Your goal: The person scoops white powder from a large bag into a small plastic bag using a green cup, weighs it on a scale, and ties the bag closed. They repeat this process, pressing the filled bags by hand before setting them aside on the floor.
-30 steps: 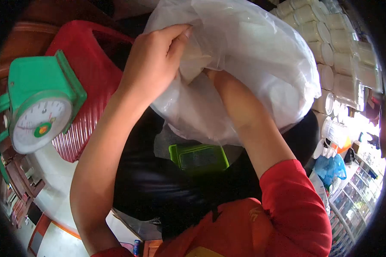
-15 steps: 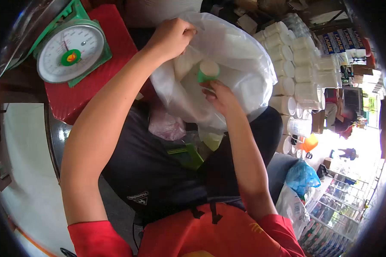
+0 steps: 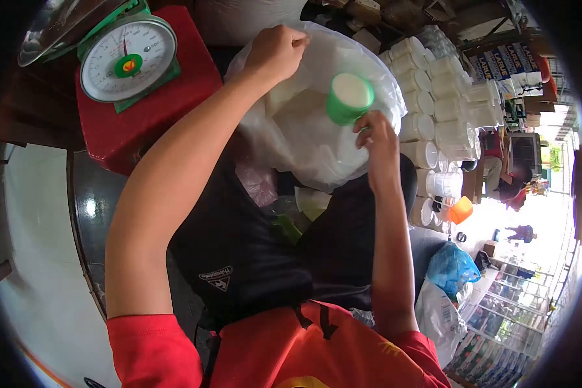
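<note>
My right hand [image 3: 377, 134] is closed on the handle side of a green cup [image 3: 343, 108], which is filled to near the rim with a white substance [image 3: 352, 90]. The cup is held over the mouth of a large clear plastic bag [image 3: 330, 152] that has pale white contents inside. At the bag's upper left rim, my left hand [image 3: 279, 53] has its fingers pinched together on the plastic edge. The bag sits in front of my legs.
A green dial scale [image 3: 128, 58] stands on a red box [image 3: 191, 77] at the left. Stacked white plastic tubs [image 3: 420, 116] rise close to the bag's right. A blue plastic bag [image 3: 454, 268] lies at lower right. A person [image 3: 514, 181] is farther off.
My right hand has lifted the filled green cup up and to the right, out of the bag's depth. My left hand stays at the bag's rim. The view has shifted slightly.
</note>
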`<state>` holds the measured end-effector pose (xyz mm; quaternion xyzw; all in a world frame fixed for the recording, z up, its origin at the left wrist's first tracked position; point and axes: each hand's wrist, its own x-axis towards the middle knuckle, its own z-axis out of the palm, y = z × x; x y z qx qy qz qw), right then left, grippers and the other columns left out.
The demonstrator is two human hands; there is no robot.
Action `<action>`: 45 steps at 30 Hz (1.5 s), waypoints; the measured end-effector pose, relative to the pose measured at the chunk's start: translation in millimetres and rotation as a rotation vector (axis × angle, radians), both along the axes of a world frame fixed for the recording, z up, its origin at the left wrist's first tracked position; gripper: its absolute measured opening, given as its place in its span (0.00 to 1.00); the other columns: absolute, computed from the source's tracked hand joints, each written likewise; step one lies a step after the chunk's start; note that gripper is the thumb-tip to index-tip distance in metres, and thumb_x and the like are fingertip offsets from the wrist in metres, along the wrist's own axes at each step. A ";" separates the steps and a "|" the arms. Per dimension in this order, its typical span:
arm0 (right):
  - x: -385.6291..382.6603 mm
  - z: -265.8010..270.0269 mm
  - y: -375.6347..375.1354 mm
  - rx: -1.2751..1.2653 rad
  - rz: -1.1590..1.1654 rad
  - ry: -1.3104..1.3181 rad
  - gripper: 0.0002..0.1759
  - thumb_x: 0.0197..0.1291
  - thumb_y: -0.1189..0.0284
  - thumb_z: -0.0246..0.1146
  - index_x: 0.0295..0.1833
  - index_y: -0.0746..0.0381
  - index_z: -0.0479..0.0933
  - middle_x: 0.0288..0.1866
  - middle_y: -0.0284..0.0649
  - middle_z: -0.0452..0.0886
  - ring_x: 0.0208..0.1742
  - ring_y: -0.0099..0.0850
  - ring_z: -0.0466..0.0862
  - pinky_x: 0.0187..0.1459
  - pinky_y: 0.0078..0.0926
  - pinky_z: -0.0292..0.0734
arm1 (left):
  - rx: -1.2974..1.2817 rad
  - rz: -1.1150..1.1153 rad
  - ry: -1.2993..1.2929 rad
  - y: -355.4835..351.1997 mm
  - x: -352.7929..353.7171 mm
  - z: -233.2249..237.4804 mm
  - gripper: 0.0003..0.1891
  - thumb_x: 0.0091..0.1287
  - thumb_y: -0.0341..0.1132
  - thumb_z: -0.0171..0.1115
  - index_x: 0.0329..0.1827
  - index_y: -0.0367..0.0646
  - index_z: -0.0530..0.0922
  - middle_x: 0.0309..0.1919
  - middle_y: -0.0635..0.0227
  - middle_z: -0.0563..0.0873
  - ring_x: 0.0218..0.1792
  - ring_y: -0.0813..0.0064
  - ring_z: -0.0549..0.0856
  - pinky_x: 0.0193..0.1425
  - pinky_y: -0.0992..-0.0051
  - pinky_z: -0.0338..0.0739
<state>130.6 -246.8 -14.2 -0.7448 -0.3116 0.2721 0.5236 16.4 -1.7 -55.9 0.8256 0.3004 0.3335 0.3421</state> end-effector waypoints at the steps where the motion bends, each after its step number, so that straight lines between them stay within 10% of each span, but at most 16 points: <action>1: 0.1 14.1 3.7 -0.028 -0.013 -0.087 0.18 0.78 0.64 0.50 0.37 0.62 0.77 0.33 0.34 0.79 0.29 0.22 0.74 0.36 0.24 0.70 | 0.001 -0.002 -0.001 0.3 0.6 -1.2 0.16 0.79 0.45 0.59 0.55 0.47 0.90 0.19 0.60 0.86 0.19 0.69 0.87 0.33 0.66 0.82; 8: 8.8 64.0 27.4 -0.072 0.100 -0.297 0.19 0.75 0.64 0.54 0.35 0.67 0.79 0.28 0.31 0.72 0.31 0.21 0.69 0.35 0.26 0.66 | -0.157 -0.023 0.039 -13.7 -8.6 17.8 0.15 0.77 0.44 0.62 0.53 0.47 0.91 0.20 0.61 0.86 0.19 0.70 0.86 0.33 0.67 0.81; 19: 19.9 73.7 64.2 -0.276 0.282 -0.698 0.20 0.70 0.59 0.54 0.41 0.59 0.88 0.39 0.50 0.87 0.44 0.52 0.87 0.50 0.43 0.79 | -0.125 -0.007 0.085 -22.4 -9.5 15.0 0.16 0.78 0.46 0.60 0.57 0.51 0.90 0.22 0.60 0.88 0.24 0.66 0.89 0.40 0.63 0.84; 45: -11.5 80.1 103.9 -0.549 0.539 -1.316 0.26 0.76 0.55 0.52 0.42 0.64 0.86 0.42 0.58 0.88 0.47 0.58 0.89 0.53 0.56 0.83 | 0.005 -0.087 -0.045 -26.6 -6.7 10.0 0.17 0.76 0.42 0.53 0.45 0.43 0.89 0.20 0.58 0.85 0.23 0.61 0.87 0.36 0.60 0.80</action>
